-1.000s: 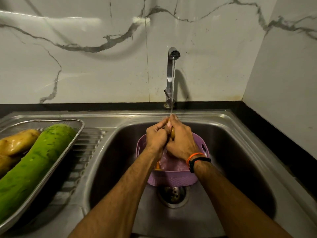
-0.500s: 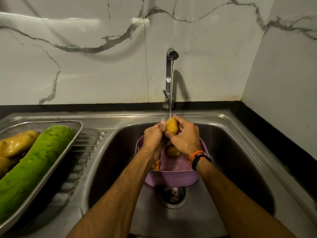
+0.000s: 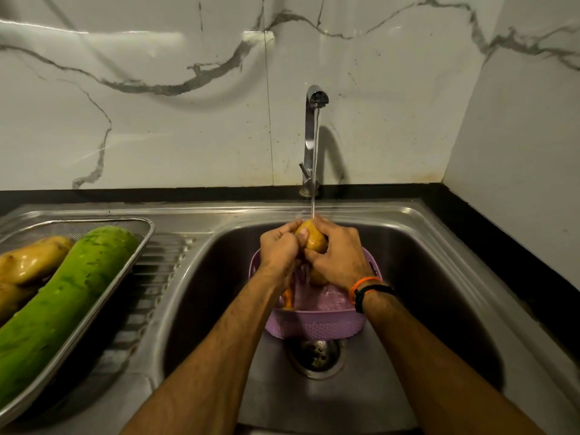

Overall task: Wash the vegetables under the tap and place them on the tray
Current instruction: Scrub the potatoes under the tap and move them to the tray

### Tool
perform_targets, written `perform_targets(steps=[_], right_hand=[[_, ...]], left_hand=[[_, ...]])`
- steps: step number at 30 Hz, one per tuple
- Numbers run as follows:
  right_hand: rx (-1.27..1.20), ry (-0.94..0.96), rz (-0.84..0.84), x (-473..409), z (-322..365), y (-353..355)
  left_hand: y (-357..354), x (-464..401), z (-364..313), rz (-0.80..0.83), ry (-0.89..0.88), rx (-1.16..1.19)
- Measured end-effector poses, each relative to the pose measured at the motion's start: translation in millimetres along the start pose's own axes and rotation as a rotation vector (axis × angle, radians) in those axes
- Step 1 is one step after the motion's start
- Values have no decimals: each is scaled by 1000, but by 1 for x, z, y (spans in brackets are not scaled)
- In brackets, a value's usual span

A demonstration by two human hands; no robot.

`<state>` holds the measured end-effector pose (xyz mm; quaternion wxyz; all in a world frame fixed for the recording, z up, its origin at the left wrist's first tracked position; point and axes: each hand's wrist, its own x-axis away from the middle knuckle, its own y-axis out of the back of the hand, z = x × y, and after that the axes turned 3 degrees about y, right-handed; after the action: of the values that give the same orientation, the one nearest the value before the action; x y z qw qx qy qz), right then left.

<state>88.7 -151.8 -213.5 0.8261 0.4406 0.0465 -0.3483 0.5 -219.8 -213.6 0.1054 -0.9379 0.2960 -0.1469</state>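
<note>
A yellow-brown potato [image 3: 312, 238] is held under the running tap [image 3: 314, 98], water falling onto its top. My left hand [image 3: 279, 251] grips its left side and my right hand [image 3: 340, 255] wraps its right side. Below them a pink plastic basket [image 3: 314, 324] sits in the sink [image 3: 439, 277], with another potato [image 3: 317, 277] and a carrot [image 3: 288, 298] partly hidden inside. On the drainboard at left a steel tray [image 3: 142, 243] holds a long green gourd [image 3: 62, 306] and two wet potatoes [image 3: 31, 260].
The sink drain [image 3: 314, 353] lies just in front of the basket. A ribbed drainboard [image 3: 157, 277] runs between tray and sink. Marble wall tiles stand behind and to the right, with a black counter edge [image 3: 502, 252] along the right side.
The potato has come into plain sight between my hands, which have turned it and shifted their hold under the stream. The tray and its vegetables have not moved.
</note>
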Motion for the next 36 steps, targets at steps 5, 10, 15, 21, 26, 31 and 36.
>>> perform_targets(steps=[5,10,15,21,26,31,36], right_hand=[[27,10,1,-2,5,-1],[6,8,-3,-4,1,-5],[-29,-9,-57,-5,3,-6],[-82,-26,-45,-5,-1,-6],[-351,-146,-123,-7,-5,-8],[-545,-167,-124,-10,-9,-1],[-492,-156,-101,-10,-14,-3]], left_hand=[[4,-1,-1,32,-23,-8],[2,-1,-1,-34,-18,38],[3,-1,-2,-21,-18,25],[3,-4,2,-86,-7,74],[11,-6,0,-22,65,75],[13,-1,-3,112,162,100],[11,-4,-3,135,155,189]])
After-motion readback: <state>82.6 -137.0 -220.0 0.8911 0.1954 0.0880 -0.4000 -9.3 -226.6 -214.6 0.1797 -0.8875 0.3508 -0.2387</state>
